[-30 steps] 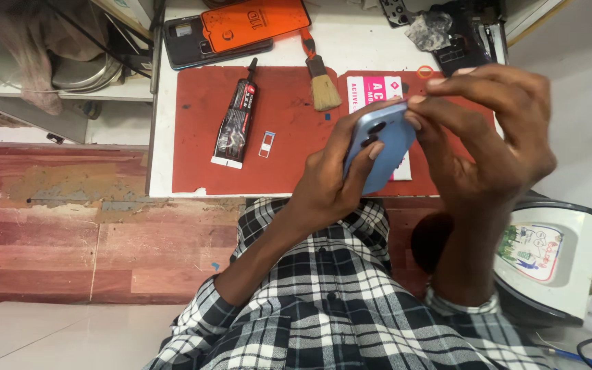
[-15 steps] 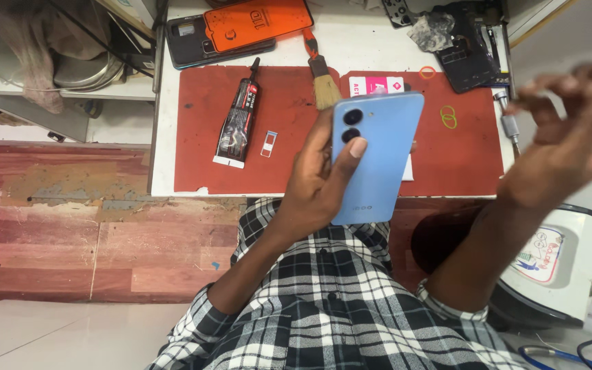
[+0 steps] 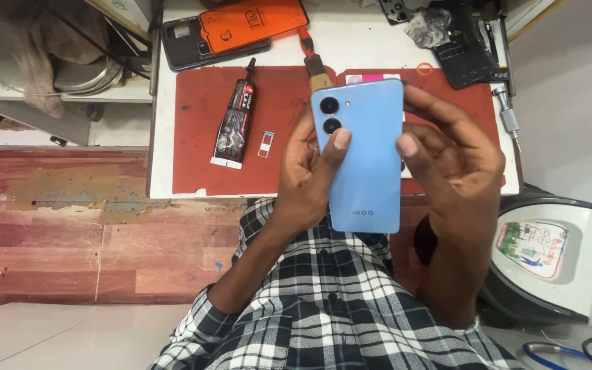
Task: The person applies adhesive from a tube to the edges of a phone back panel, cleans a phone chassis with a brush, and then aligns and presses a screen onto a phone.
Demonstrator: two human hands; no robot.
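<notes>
left hand (image 3: 307,179) and right hand (image 3: 455,159) both grip blue phone (image 3: 367,154) by edges, back up, above red mat (image 3: 203,147); glue tube (image 3: 235,123) well left.

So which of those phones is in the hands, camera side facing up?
The light blue phone, gripped by the left hand and the right hand. The dark phone under the orange sheet and the opened black one lie untouched on the table.

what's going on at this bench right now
A person in a checked shirt holds a light blue smartphone in both hands, back side and camera lenses facing up. The left hand grips its left edge; the right hand grips its right edge. Below, on the red work mat, lie a glue tube and a SIM tray.
</notes>
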